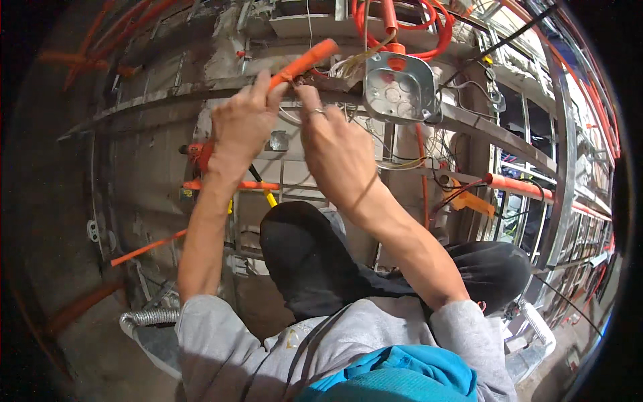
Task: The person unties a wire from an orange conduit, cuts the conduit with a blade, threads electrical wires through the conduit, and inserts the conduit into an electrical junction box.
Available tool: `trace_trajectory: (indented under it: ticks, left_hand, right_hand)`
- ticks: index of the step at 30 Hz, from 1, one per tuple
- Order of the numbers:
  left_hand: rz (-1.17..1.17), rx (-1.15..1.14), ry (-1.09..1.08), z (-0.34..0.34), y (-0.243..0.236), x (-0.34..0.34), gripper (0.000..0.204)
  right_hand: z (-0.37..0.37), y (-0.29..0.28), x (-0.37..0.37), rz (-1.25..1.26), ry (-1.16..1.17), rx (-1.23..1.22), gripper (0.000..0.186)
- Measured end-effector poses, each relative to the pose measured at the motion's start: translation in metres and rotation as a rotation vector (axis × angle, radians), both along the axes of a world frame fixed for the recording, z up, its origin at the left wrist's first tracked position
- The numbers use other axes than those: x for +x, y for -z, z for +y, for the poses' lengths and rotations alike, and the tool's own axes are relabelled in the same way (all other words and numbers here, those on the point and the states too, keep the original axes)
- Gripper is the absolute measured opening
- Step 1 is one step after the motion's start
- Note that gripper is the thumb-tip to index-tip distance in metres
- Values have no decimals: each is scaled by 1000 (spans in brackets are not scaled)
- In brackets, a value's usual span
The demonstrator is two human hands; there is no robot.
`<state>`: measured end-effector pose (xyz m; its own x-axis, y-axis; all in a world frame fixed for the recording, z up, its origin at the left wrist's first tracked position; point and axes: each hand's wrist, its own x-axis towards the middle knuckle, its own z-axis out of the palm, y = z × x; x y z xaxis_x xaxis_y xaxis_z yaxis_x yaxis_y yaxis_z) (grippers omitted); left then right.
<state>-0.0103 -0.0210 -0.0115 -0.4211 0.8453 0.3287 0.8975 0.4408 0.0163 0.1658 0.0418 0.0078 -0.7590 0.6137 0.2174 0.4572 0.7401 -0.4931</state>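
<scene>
My left hand (244, 120) is closed round a short orange pipe (308, 60), which slants up to the right above it. My right hand (335, 141), a ring on one finger, is at the pipe's lower end with its fingers curled; whatever they grip there is too small to make out. Just right of both hands sits a square metal junction box (395, 90) with an orange fitting on top, thin pale wires (345, 68) beside it. An orange tool (197, 155), partly hidden by my left wrist, lies below with a yellow-and-black handled tool (268, 194).
Metal framing (502, 141) crosses the work area. Coiled orange tubing (435, 40) is above the box. An orange pipe (519, 184) runs at the right, near an orange-yellow piece (472, 201); loose wires hang between. My bent legs (301, 261) are below, with flexible silver hose (147, 318) at lower left.
</scene>
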Motion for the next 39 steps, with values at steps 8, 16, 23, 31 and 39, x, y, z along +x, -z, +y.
trace_trajectory:
  ticks: [8,16,23,31,39]
  left_hand:
    - [69,52,67,5,3,-6,31]
    - [68,80,65,2,-2,-1,34]
    - [121,124,116,3,12,2,38]
    - [116,113,69,7,6,-4,34]
    - [5,-14,0,9,0,-5,29]
  right_hand:
    - [4,-26,-13,-63,31,-39,45]
    - [-1,-45,3,-70,-8,-48,28]
    - [9,-32,-8,-30,-16,-67,37]
    - [13,-14,-3,67,-39,-12,37]
    - [9,-2,4,38,-40,-20,37]
